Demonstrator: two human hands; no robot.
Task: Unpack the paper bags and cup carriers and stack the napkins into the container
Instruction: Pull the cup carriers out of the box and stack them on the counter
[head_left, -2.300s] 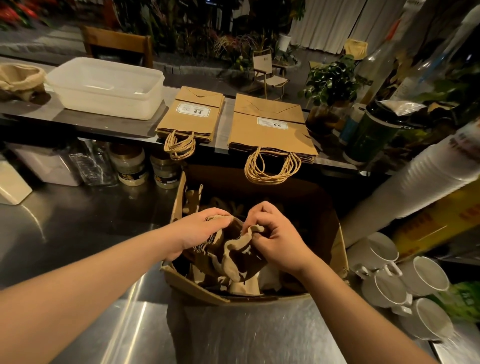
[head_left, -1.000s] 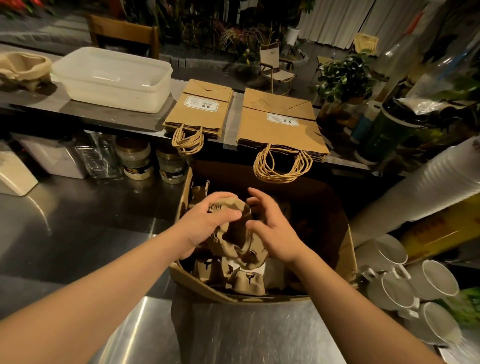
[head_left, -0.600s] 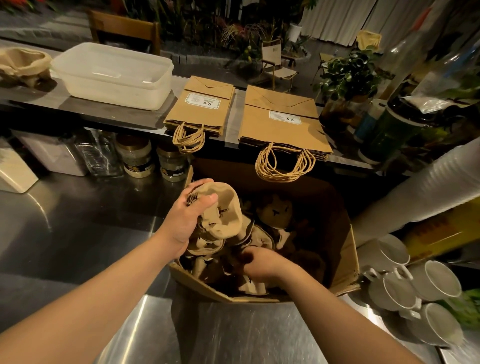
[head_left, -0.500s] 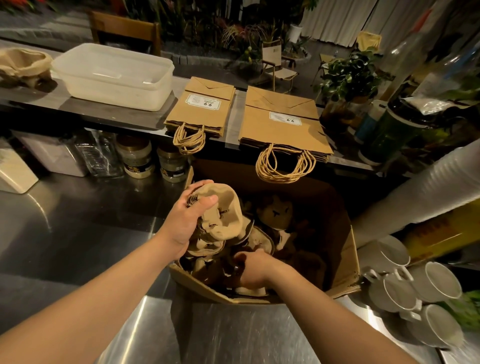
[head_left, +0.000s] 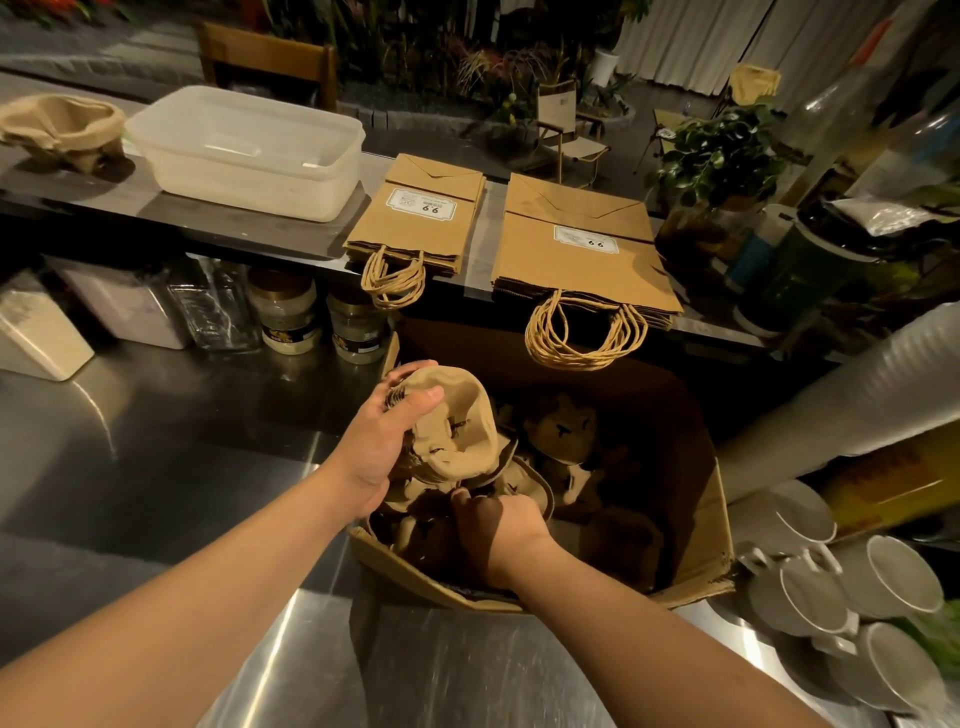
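Cardboard box (head_left: 696, 525) stands open on the steel counter (head_left: 156, 441), packed with brown pulp cup carriers (head_left: 561, 431); the left hand (head_left: 382, 441) grips a stack of carriers (head_left: 454, 421) by its near rim, thumb curled over the edge, holding it tilted above the left side of the box; the right hand (head_left: 498, 525) is down inside the box at its near wall, fingers curled among the carriers there, though shadow hides just what they grasp; on the raised shelf (head_left: 234, 228) behind the box lie two flat piles of paper bags, the smaller pile (head_left: 421, 218) to the left and the larger pile (head_left: 582, 249) to the right, both with twisted paper handles hanging over the shelf's front edge; left of the bags sits a translucent plastic container (head_left: 249, 150), and further left, just beside it, another batch of pulp carriers (head_left: 62, 130); under the shelf stand two lidded jars (head_left: 322, 317); white mugs (head_left: 852, 587) lie on their sides at the right of the box, with a long sleeve of stacked cups (head_left: 857, 395) above them.
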